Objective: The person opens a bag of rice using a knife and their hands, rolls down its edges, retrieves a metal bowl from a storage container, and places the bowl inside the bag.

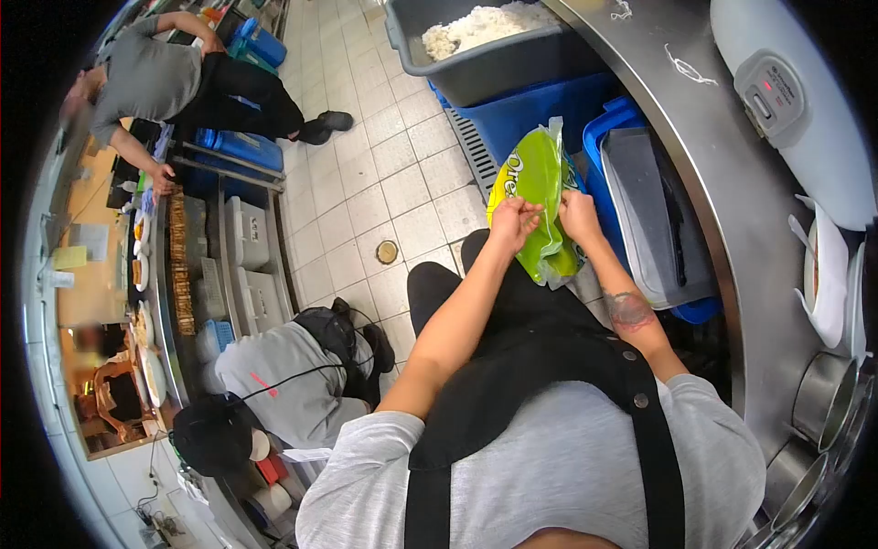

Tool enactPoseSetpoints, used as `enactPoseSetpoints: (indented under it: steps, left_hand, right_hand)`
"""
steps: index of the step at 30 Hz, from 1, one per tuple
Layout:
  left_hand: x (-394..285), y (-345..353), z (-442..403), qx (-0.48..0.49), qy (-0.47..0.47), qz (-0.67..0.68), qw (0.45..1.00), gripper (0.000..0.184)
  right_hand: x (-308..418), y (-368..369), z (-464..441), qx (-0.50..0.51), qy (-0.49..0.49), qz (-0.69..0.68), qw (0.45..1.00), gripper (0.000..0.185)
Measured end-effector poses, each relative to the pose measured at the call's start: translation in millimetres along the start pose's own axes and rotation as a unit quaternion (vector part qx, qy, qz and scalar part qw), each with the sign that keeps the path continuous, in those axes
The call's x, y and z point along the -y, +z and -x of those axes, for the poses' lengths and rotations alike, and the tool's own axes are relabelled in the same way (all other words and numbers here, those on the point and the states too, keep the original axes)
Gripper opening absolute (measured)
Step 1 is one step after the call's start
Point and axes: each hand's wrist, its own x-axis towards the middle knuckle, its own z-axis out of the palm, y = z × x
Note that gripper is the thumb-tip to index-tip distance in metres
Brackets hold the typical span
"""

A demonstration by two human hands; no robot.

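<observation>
Left of the steel counter (766, 261), in front of the person, is the green bag (541, 174). The left hand (515, 224) pinches its plastic with fingertips; the right hand (578, 218) has its fingers closed on the side nearer the counter. The step, I judge, is handling the bag's film; whether it is being opened or closed, I cannot tell. The next move calls for two firm pinches, because thin film may slip. The bag's content is hidden.

Between bag and counter, a blue container (596, 137) bears a dark tray (645, 197). At the counter's far end, the grey tub (409, 57) has white, grainy food (489, 29), probably rice. Across the aisle from the counter, one person (283, 389) bends low beside white boxes (247, 233); another (151, 78) stands farther.
</observation>
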Motion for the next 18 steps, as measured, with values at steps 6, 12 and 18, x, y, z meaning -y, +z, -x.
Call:
enactPoseSetpoints:
  steps: [6,12,18]
  left_hand:
    - [6,-7,-16,0.019,-0.040,0.004,0.999,0.010]
    - [0,-11,-13,0.033,0.044,-0.128,0.990,0.011]
    - [-18,-46,16,-0.129,0.292,-0.486,0.814,0.010]
  right_hand:
    - [6,-68,13,0.021,0.090,-0.720,0.688,0.009]
    - [8,-101,34,0.140,0.120,-0.659,0.729,0.008]
    - [33,-173,76,-0.114,0.006,-0.160,0.980,0.020]
